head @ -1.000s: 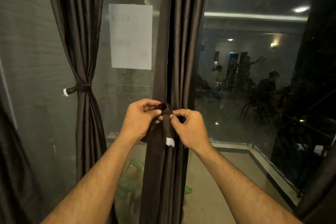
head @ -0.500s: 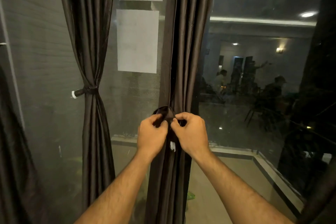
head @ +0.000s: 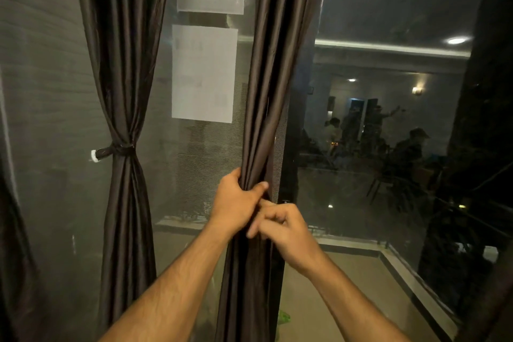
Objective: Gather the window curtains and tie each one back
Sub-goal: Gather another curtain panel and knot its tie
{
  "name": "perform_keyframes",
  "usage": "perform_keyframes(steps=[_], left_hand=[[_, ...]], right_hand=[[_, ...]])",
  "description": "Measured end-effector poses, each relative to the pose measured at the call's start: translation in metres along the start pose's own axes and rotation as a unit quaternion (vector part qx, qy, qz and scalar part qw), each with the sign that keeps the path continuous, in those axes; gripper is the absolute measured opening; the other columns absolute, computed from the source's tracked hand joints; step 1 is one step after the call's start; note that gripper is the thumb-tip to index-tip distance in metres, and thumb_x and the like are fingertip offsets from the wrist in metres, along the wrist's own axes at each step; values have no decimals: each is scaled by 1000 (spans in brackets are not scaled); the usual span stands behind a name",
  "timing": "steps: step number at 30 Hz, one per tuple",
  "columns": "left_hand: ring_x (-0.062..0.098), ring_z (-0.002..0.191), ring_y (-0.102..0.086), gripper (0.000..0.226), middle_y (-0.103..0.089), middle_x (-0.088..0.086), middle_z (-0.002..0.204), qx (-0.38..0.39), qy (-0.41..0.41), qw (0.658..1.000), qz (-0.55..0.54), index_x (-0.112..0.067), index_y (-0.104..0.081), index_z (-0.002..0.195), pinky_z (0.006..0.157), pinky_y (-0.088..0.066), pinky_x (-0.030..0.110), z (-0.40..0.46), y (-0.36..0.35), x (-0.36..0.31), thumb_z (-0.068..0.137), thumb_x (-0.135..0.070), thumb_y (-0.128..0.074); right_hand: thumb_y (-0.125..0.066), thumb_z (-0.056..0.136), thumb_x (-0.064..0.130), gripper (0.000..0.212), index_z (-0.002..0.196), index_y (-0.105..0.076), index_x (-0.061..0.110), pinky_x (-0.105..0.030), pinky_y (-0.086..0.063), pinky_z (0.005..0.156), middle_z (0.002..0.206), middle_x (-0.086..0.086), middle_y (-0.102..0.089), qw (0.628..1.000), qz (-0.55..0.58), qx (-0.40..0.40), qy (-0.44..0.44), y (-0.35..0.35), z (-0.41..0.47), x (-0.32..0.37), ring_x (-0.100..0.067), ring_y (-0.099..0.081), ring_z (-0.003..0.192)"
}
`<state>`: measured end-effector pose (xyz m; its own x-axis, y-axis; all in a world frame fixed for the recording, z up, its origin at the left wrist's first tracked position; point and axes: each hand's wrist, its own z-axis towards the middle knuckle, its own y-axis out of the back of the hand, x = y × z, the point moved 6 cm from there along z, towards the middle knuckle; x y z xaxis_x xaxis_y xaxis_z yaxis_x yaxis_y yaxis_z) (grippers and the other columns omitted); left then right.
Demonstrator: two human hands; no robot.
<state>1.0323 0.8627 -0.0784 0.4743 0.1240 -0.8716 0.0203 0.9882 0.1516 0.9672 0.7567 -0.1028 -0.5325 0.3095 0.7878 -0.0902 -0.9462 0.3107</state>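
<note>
A dark brown curtain hangs bunched in the middle of the glass wall. My left hand grips its gathered folds at waist height, fingers wrapped round the fabric. Just below and to the right, my right hand has its fingers curled against the same bunch; the tie-back strap is hidden between the two hands. Further left, a second brown curtain is cinched at its middle by a dark tie-back with a white end.
Two white paper sheets are stuck on the glass between the curtains. More dark curtain fabric hangs at the left edge and another at the far right. The glass reflects a lit room with people.
The strap loop that showed above my fingers is no longer visible. My left hand has closed round the gathered curtain, and my right hand has dropped slightly lower. The camera has shifted.
</note>
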Motion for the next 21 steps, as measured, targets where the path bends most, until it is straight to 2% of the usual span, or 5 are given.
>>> perform_keyframes(steps=[4, 7, 11, 16, 21], left_hand=[[-2, 82, -65, 20, -70, -15, 86, 0, -21, 999, 31, -24, -68, 99, 65, -49, 7, 1, 6, -1, 94, -6, -62], [3, 90, -68, 25, -73, -11, 95, 43, -22, 999, 15, -27, -67, 103, 78, -55, 17, 1, 9, -5, 93, -6, -61], [10, 91, -71, 22, -76, -2, 97, 94, -18, 995, 19, -19, -69, 106, 82, -59, 27, 4, 10, -14, 91, -5, -61], [8, 79, -69, 13, -72, -3, 85, 90, -20, 995, 37, -17, -68, 98, 63, -50, 19, 5, 12, -17, 93, -9, -59], [7, 63, -57, 19, -60, -6, 71, 78, -34, 991, 100, -24, -56, 78, 54, -41, 20, 7, 12, -19, 93, -13, -59]], right_hand=[[-56, 86, 2, 26, 66, -73, 4, -49, -58, 92, 82, -12, -79, 973, 50, -216, -58, 46, 15, -10, -29, -75, 93], [-52, 95, -2, 33, 85, -71, 23, -41, -59, 89, 94, -7, -76, 946, 10, -313, -82, 83, 42, -16, -25, -72, 96], [-55, 101, 0, 18, 103, -71, 8, -27, -61, 64, 89, -8, -76, 956, 127, -173, -201, 77, 87, -20, -19, -71, 77], [-60, 101, 11, 17, 102, -74, 1, -37, -63, 78, 94, -15, -78, 939, 190, 11, -287, 49, 94, -17, -24, -76, 85], [-62, 99, 9, 15, 95, -75, 4, -40, -63, 84, 91, -15, -77, 947, 191, -19, -257, 44, 99, -16, -25, -76, 83]])
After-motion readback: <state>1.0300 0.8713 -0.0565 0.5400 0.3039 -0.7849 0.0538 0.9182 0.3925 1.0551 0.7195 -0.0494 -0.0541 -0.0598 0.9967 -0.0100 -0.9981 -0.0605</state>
